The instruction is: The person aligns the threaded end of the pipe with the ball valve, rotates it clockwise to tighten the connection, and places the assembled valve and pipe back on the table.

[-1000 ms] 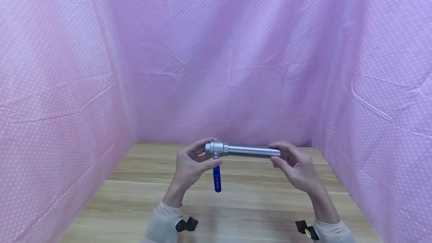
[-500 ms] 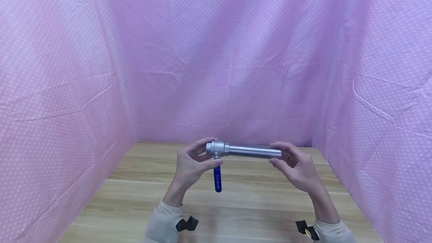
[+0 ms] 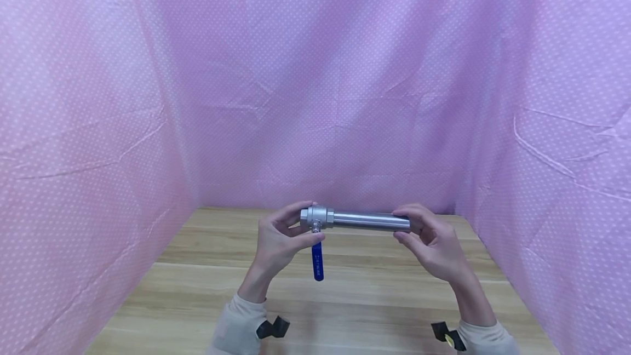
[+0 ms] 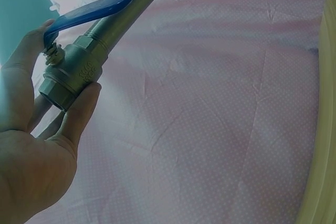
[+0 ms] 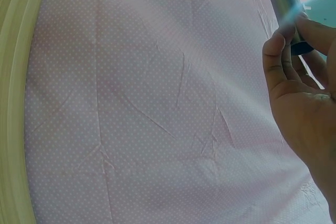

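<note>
A silver ball valve [image 3: 317, 216] with a blue lever handle [image 3: 317, 262] is joined to a straight metal pipe [image 3: 367, 221]. Both are held roughly level above the table. My left hand [image 3: 278, 239] grips the valve body, its thumb against the base of the handle, which points toward me. In the left wrist view, fingertips press the valve [image 4: 79, 72] near its hexagonal end. At the pipe's far right end, my right hand [image 3: 434, 242] pinches it between thumb and fingers. The right wrist view shows the open end of the pipe [image 5: 286, 3] inside that grip.
A wood-grain table [image 3: 365, 300] lies below both hands. Pink dotted cloth [image 3: 325, 97] hangs behind and on both sides. Small black wrist mounts [image 3: 273, 327] sit at the light sleeves.
The pipe and valve shift only very slightly, right and then back. My right fingers have moved a little around the pipe's end. Both hands keep hold.
</note>
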The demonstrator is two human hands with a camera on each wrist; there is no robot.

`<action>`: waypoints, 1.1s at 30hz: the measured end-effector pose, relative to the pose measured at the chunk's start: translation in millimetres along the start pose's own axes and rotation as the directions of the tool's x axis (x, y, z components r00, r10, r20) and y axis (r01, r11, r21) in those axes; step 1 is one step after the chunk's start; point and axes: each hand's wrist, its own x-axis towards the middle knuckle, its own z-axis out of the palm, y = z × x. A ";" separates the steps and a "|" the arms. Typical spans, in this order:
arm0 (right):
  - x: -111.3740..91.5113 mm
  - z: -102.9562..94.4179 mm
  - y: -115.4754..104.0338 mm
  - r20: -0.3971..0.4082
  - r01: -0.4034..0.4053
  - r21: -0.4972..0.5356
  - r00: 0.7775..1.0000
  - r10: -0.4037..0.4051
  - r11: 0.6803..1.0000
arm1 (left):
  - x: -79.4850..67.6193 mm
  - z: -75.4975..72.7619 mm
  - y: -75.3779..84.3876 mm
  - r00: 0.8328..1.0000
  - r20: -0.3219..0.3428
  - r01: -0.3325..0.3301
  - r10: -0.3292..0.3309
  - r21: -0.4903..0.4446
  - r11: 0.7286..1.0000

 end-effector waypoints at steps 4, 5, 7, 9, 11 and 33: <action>-1.9 -1.2 0.9 0.005 -0.011 -0.045 1.000 0.011 0.999 | -0.2 0.2 1.4 1.000 0.001 -0.004 0.004 0.002 1.000; -2.3 -1.4 1.2 0.008 -0.013 -0.050 1.000 0.013 0.999 | -0.4 0.1 1.7 1.000 0.001 -0.004 0.004 0.002 1.000; -3.3 -2.1 1.8 0.014 -0.019 -0.064 1.000 0.020 0.998 | -0.6 0.2 2.3 1.000 0.000 0.000 0.000 0.001 1.000; -4.1 -2.6 2.2 0.020 -0.026 -0.075 0.999 0.027 0.997 | -0.7 0.3 2.7 1.000 0.000 0.005 -0.005 -0.003 1.000; -4.7 -3.0 2.4 0.023 -0.031 -0.083 0.999 0.033 0.996 | -0.6 0.3 2.8 1.000 0.000 0.007 -0.007 -0.006 1.000; -4.8 -2.0 -5.2 0.000 -0.123 -0.186 0.992 0.125 0.975 | -0.8 0.0 3.4 1.000 -0.001 0.010 -0.010 -0.007 1.000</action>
